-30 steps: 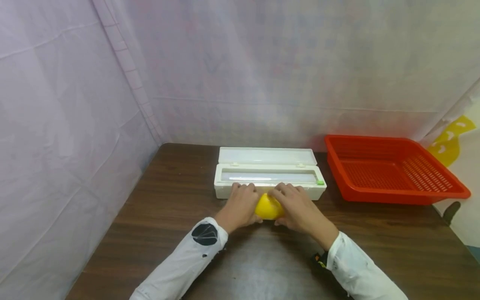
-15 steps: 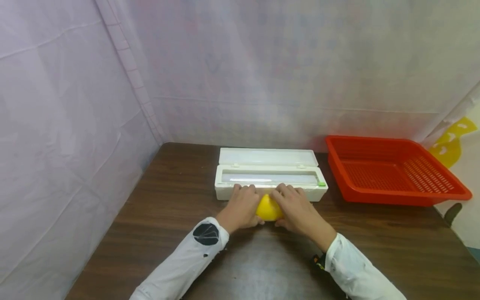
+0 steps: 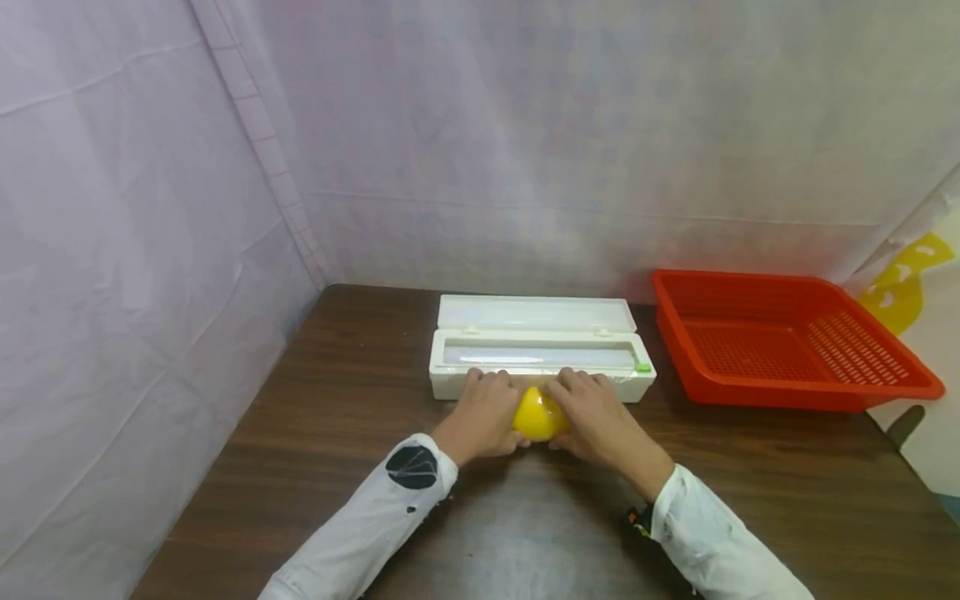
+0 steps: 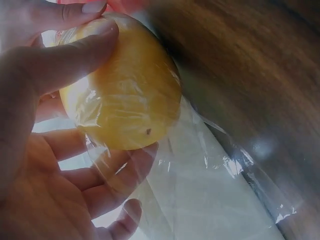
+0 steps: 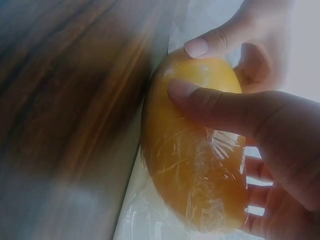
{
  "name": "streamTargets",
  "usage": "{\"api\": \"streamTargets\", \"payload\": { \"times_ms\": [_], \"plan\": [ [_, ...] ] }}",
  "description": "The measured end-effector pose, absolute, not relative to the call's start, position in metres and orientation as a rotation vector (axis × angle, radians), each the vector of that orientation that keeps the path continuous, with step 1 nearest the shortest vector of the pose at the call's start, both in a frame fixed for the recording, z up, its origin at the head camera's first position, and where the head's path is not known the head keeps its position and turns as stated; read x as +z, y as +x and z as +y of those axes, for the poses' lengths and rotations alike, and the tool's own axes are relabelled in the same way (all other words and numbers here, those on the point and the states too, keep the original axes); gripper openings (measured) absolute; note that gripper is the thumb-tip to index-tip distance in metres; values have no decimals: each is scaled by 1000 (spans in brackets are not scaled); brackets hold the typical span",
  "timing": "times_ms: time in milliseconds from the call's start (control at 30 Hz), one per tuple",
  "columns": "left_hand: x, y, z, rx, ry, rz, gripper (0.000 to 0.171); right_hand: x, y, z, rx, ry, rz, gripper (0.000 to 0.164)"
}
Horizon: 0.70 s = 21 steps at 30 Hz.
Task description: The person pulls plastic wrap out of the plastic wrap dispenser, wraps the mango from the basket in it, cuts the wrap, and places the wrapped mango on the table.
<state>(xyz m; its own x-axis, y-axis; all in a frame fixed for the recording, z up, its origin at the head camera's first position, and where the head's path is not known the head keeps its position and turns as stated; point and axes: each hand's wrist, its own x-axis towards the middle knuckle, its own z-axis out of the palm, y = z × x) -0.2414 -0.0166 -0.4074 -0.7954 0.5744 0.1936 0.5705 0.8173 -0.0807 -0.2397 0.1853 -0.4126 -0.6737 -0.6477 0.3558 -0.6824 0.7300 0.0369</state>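
A smooth oval yellow fruit [image 3: 537, 417] is held between both hands in front of a white cling film dispenser [image 3: 447, 386]. Clear cling film [image 4: 232, 165] clings to its skin in wrinkles and spreads past it in the left wrist view. My left hand [image 3: 483, 418] grips one side, thumb on the near face and fingers curled behind. From the other side my right hand [image 3: 596, 421] grips it likewise; its thumb presses on the fruit [image 5: 190, 150] in the right wrist view. Both thumbs lie close together there. The dispenser's lid [image 3: 536, 313] stands open, showing the film roll [image 3: 536, 357].
A red plastic basket [image 3: 780, 393] with a mesh bottom stands at the right on the brown wooden table [image 3: 322, 400]. A green slider [image 3: 642, 367] sits at the dispenser's right end. White cloth [image 3: 525, 150] hangs behind and to the left.
Both hands stay almost in place, still holding the fruit. The fruit has shifted slightly between them, and a bright shine now shows on its upper side.
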Motion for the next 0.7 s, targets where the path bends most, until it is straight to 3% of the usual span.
{"api": "streamTargets", "payload": {
  "times_ms": [333, 700],
  "plan": [
    [-410, -241, -17, -99, -905, -2814, 79, -411, -242, 186, 227, 1030, -2613, 74],
    [-408, -237, -17, -126, -932, -2810, 68, -410, -246, 190, 316, 1050, -2614, 77]
  ]
}}
